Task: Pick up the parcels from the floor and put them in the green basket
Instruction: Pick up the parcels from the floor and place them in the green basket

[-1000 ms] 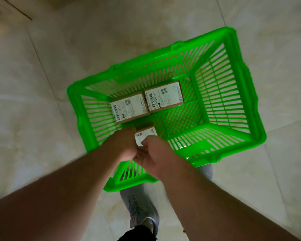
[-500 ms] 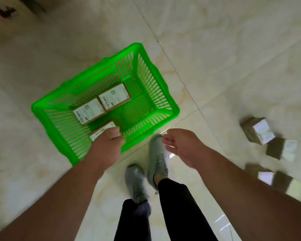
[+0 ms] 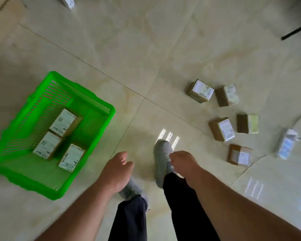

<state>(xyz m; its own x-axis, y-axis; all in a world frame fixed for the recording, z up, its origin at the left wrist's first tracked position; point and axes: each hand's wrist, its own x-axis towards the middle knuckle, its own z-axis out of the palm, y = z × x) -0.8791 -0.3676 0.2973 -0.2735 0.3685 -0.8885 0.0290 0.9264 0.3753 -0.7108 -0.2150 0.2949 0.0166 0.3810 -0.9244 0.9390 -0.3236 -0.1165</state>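
Both your left hand (image 3: 117, 171) and right hand (image 3: 182, 163) hang empty, loosely curled. The parcels (image 3: 221, 129), right of frame, look light and stiff; pinch opposite sides.

You look down at glossy beige marble-look floor tiles (image 3: 163, 40), thin dark grout lines (image 3: 101, 71) crossing diagonally; bright window glare (image 3: 169, 137) on tile ahead, more reflections (image 3: 254, 187) lower right; thin black furniture leg (image 3: 295, 31) upper right, blurred

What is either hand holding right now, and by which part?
Nothing. The left hand and right hand are both empty, fingers loosely curled.
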